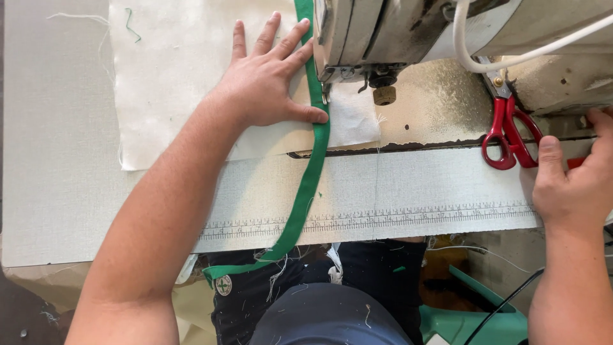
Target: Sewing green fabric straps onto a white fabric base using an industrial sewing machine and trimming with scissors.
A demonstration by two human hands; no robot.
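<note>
My left hand (265, 80) lies flat, fingers spread, on a white fabric piece (172, 83), pressing it beside a green binding tape (306, 185). The tape runs from under the sewing machine head (370, 32) down over the table's front edge. My thumb touches the tape near the presser foot (327, 86). My right hand (575, 176) rests at the right end of the machine bed, fingers curled against the machine; whether it grips anything is hidden. Red-handled scissors (507, 134) lie just left of it.
The grey table (57, 160) carries a printed ruler strip (383, 220) along its front edge. A white cable (511, 61) loops off the machine. Loose threads lie at the top left. Below the edge are my dark trousers (332, 300) and a green object (472, 316).
</note>
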